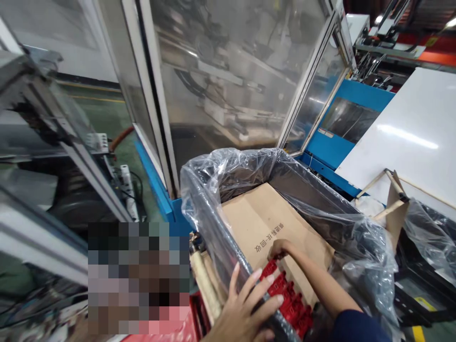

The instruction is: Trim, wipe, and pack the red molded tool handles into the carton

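Note:
A deep bin lined with clear plastic film (228, 164) stands before me, with a brown cardboard sheet (242, 213) bearing printed characters inside. Along its near side lies a row of red plastic parts (285, 292). My right hand (280, 249) reaches into the bin, its fingers curled down on the far end of this row; the fingertips are partly hidden. Fingers spread, my left hand (249, 304) lies over the bin's near left rim and overlaps the red parts in view. Whether it touches them I cannot tell.
A machine enclosure with clear panels (228, 95) rises behind the bin. To the right are a white panel (409, 123) and a black crate (416, 289). A red plastic bag or sheet (181, 325) sits at lower left, beside a pixelated patch. Cables and a power strip (128, 190) lie on the floor.

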Available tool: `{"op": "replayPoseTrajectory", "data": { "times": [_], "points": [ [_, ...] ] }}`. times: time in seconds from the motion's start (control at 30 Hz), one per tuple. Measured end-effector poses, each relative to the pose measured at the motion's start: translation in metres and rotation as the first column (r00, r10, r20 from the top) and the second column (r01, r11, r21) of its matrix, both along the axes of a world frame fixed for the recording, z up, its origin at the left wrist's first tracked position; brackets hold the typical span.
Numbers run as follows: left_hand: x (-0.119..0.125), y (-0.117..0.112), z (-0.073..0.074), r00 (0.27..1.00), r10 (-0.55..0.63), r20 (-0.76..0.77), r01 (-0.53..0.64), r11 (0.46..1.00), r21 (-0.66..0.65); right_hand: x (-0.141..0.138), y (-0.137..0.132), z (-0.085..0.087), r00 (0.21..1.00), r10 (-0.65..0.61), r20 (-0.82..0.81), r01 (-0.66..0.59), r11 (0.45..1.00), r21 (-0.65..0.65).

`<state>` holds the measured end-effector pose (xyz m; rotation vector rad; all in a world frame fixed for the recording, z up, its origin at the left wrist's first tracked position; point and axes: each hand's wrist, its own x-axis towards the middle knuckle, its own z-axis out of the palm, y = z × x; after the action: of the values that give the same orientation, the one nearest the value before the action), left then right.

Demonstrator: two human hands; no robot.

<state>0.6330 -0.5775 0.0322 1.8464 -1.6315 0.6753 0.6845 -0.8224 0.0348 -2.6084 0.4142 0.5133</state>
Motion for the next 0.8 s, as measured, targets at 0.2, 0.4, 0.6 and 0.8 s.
{"op": "replayPoseTrajectory", "data": {
  "times": [0.2,0.4,0.6,0.8],
  "points": [
    [0.005,0.011,0.001,0.972,-0.086,-0.219,0.059,0.99,-0.129,0.018,-0.034,0.097,0.995,0.103,0.012,-0.103,0.992,0.07],
    [0.034,0.03,0.046,0.618,-0.064,-0.783,-0.316,0.892,-0.323,-0.007,-0.037,0.218,0.877,0.198,0.437,-0.276,0.954,0.12],
    [0.059,0.025,0.109,0.293,-0.418,-0.86,-0.226,0.844,-0.487,-0.029,0.019,0.268,0.722,0.252,0.644,-0.489,0.845,0.217],
    [0.056,0.035,0.12,-0.204,-0.667,-0.716,0.003,0.731,-0.682,-0.018,0.084,0.277,0.61,0.412,0.677,-0.667,0.728,0.158]
  ]
}}
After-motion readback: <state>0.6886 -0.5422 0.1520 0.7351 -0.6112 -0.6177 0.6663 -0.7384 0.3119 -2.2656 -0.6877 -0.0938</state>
